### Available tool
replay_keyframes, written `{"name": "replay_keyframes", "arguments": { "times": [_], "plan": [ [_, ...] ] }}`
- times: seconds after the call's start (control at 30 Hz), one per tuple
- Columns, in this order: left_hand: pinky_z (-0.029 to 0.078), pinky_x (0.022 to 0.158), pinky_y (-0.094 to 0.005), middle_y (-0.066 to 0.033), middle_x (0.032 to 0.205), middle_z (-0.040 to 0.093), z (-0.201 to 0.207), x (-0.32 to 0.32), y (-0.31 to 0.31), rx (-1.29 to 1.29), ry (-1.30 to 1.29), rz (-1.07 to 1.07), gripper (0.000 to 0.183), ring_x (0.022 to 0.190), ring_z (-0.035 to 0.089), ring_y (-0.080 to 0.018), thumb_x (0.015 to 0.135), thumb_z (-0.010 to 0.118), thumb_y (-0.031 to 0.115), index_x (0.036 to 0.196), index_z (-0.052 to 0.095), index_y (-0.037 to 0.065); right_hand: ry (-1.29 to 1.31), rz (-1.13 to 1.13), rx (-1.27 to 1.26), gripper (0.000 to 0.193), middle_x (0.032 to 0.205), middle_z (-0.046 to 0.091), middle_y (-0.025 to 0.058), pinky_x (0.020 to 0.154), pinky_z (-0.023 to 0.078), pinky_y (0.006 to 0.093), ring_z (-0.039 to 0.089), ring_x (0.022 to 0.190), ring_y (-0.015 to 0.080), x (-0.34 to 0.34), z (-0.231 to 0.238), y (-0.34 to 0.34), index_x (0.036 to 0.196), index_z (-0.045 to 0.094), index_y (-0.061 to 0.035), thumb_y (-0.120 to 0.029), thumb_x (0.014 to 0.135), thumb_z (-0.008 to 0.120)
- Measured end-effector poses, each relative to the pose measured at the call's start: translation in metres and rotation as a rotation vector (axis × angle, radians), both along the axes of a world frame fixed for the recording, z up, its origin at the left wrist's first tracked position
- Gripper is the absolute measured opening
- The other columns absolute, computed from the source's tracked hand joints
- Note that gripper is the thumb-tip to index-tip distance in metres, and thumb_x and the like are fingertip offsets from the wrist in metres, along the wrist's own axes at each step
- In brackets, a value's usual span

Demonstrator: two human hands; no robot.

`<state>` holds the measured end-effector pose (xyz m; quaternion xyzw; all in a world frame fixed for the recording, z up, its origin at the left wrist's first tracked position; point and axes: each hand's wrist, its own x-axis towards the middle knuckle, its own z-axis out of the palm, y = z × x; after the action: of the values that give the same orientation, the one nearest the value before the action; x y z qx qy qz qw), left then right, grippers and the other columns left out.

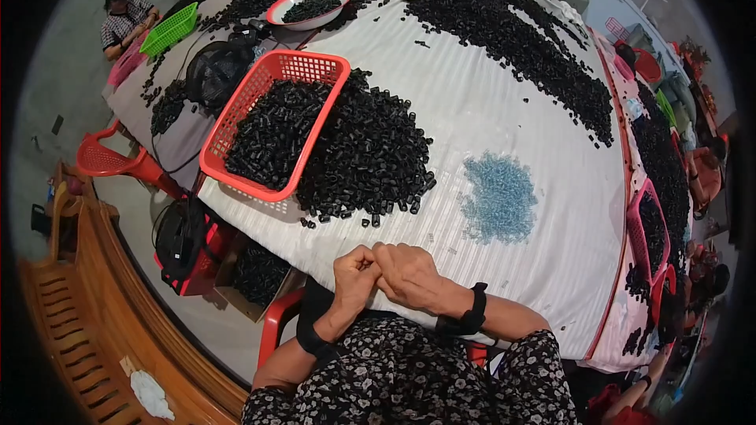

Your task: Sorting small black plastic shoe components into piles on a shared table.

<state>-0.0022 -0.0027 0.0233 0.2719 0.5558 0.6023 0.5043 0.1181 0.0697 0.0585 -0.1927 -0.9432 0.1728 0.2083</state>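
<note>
My left hand (353, 281) and my right hand (409, 276) meet at the table's near edge, fingers pinched together. Whatever they hold is hidden behind the fingers. Just beyond them lies a big heap of small black cylindrical pieces (370, 153). A red plastic basket (324, 122), partly filled with the same kind of black pieces, stands tilted against the heap's left side. To the right of the heap is a patch of small, clear bluish pieces (499, 198), spread on the white cloth (567, 220).
A red-rimmed bowl (337, 20) and a green basket (170, 29) stand farther off. More black pieces (512, 39) cover the far table. A wooden bench (79, 330) and a red stool (118, 159) are at left. Other people sit around the tables.
</note>
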Motion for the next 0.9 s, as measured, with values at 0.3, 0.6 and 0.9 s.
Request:
{"name": "replay_keyframes", "arguments": {
  "times": [0.3,0.6,0.9],
  "plan": [
    [0.046,0.059,-0.0203,-0.0046,0.078,0.060,0.001,-0.006,0.006,0.032,-0.206,-0.005,0.004,0.064,0.054,-0.0070,0.086,0.056,-0.002,0.089,0.057,-0.002,-0.011,-0.010,-0.431,0.025,0.082,0.055,0.0160,0.060,0.047,0.0400,0.058,0.071,0.0329,0.009,0.015,0.021,0.097,0.048,-0.0007,-0.014,0.080,0.061],
    [0.049,0.064,-0.0273,-0.0073,0.079,0.060,0.000,-0.016,0.006,0.095,-0.200,-0.126,0.022,0.067,0.056,-0.0123,0.090,0.052,0.003,0.109,0.057,-0.006,-0.057,-0.195,-0.379,0.008,0.081,0.050,0.0166,0.064,0.044,0.0437,0.053,0.072,0.0371,0.072,0.014,0.044,0.091,0.052,-0.0024,-0.008,0.085,0.054],
    [0.044,0.059,-0.0201,-0.0017,0.070,0.058,0.054,-0.071,0.009,0.130,0.228,0.178,0.019,0.061,0.054,-0.0077,0.083,0.058,-0.002,0.102,0.061,-0.003,-0.077,-0.091,-0.270,0.010,0.079,0.046,0.0149,0.061,0.045,0.0412,0.053,0.073,0.0328,0.043,0.002,0.033,0.089,0.048,-0.0017,-0.007,0.083,0.055]
  ]
}}
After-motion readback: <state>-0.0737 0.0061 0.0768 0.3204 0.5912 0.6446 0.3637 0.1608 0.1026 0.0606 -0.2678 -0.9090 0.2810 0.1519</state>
